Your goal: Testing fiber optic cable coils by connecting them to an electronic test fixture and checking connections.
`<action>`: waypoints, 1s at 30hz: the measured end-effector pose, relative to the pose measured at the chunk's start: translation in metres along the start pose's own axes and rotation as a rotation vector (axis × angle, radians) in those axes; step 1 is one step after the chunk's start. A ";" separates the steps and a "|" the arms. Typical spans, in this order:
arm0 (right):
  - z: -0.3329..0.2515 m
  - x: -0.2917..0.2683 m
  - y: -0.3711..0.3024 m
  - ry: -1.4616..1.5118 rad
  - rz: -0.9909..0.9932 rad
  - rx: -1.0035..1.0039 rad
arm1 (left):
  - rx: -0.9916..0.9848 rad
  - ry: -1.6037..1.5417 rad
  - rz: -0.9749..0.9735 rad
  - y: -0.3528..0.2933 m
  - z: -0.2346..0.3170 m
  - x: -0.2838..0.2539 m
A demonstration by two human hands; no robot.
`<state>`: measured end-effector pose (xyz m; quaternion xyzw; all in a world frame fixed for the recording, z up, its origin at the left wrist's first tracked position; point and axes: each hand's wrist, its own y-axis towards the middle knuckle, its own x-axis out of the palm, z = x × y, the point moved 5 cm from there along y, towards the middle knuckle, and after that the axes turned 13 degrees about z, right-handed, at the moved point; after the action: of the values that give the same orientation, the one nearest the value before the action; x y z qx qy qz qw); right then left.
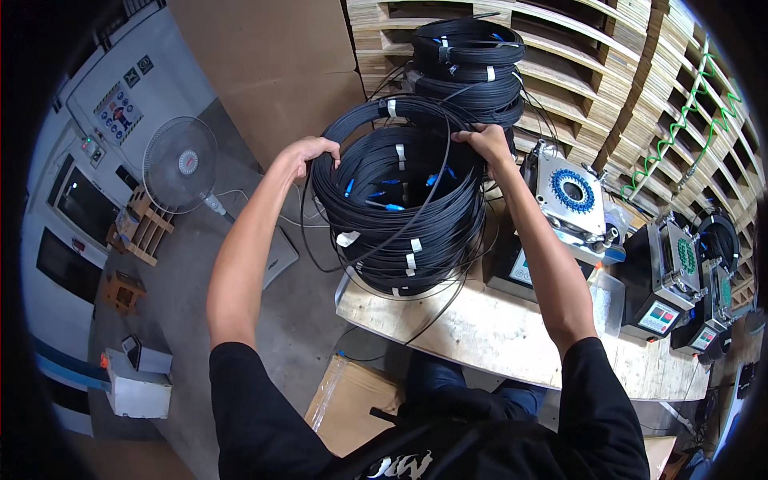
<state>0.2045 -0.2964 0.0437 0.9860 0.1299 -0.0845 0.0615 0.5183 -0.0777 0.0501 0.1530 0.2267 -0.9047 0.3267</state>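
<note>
A tall stack of black cable coils [400, 232] stands at the left end of the workbench, with white tape bands around the coils. Blue-tipped connectors [386, 206] show inside its hollow middle. The topmost cable coil [364, 117] sits tilted, its far side raised. My left hand [308, 152] has its fingers curled over the left rim of that coil. Across from it, my right hand [488, 144] grips the right rim with thumb and fingers. One loose cable loop hangs over the front of the stack.
A second stack of cable coils [466, 76] rises behind, against wooden pallets [576, 48]. Black machines with round-patterned metal tops [572, 190] line the right of the plywood bench [480, 336]. A standing fan [182, 164] is at left; cardboard [352, 400] lies below the bench.
</note>
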 end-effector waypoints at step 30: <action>0.010 0.000 -0.008 -0.167 -0.222 0.027 | 0.302 0.414 0.057 -0.052 0.022 0.005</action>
<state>0.2008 -0.2904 0.0335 0.9558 0.2317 -0.1744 0.0492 0.4775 -0.0559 0.0825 0.3882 0.1468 -0.8681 0.2721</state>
